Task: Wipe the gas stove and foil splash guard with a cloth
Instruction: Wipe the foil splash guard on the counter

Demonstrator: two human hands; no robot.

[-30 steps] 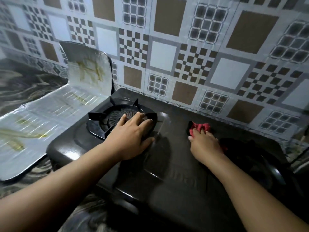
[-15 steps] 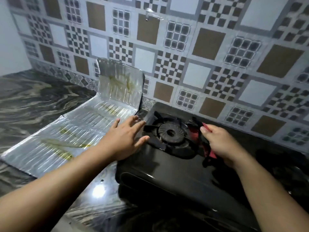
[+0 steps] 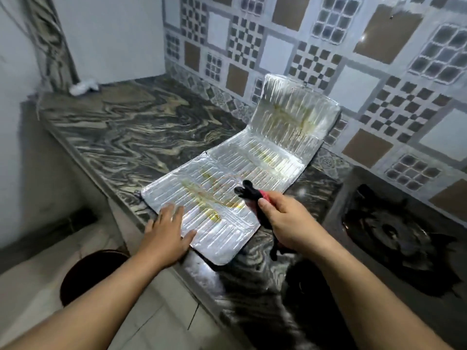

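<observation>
The foil splash guard (image 3: 255, 162) lies unfolded on the marble counter, its far panel leaning against the tiled wall, with yellow greasy streaks along it. My left hand (image 3: 169, 231) rests flat, fingers spread, on the guard's near corner. My right hand (image 3: 285, 221) is shut on a red and black cloth (image 3: 252, 195), held just above the guard's near right edge. The black gas stove (image 3: 394, 231) sits at the right, with its burner grate visible.
A grey-and-cream marble counter (image 3: 131, 132) stretches left to a white wall. A white crumpled object (image 3: 84, 87) lies in the far left corner. A dark round bin (image 3: 93, 274) stands on the floor below the counter edge.
The view swung left from the stove to the foil guard. My left hand moved off the burner onto the guard's near corner. My right hand carried the cloth from the stove over to the guard.
</observation>
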